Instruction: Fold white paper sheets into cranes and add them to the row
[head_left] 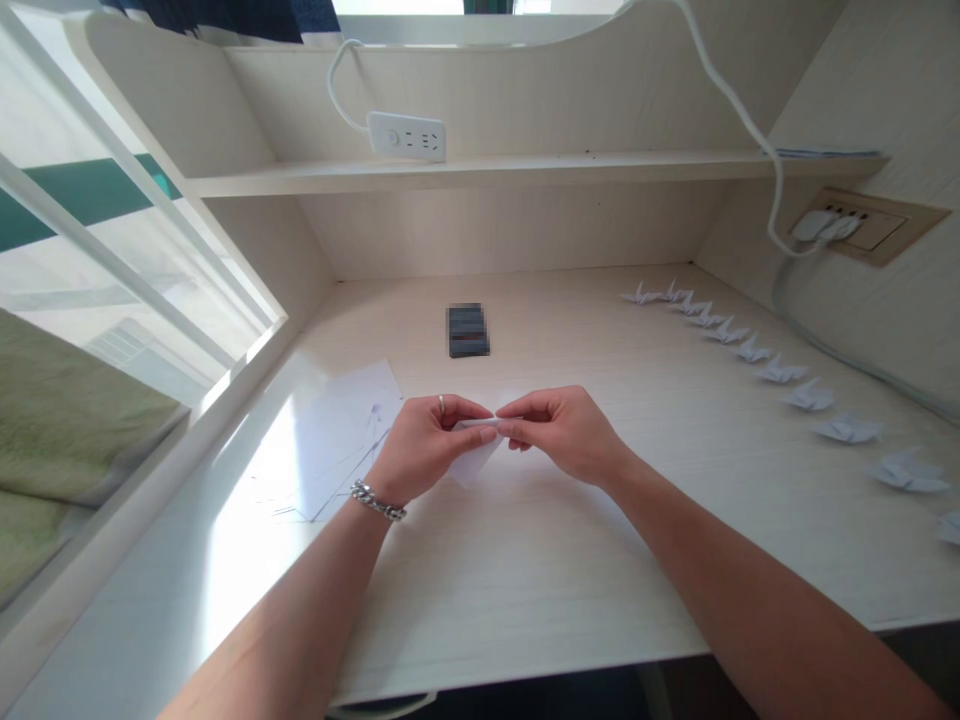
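A small folded sheet of white paper (474,462) is held up over the middle of the desk. My left hand (420,445), with a ring on one finger and a chain bracelet (377,500) at the wrist, pinches its top edge between thumb and fingers. From the other side my right hand (566,430) pinches the same edge, its fingertips almost touching those of the left. The fingers cover part of the upper fold. To the left of my left hand lies white paper (341,430) with dark lines on it.
Several white paper cranes (806,397) stand in a row along the desk's right side. A dark, blurred rectangular object (468,330) lies beyond my hands. A power strip (407,137) hangs by the shelf (525,170); a white cable (739,110) runs to the wall socket (874,225).
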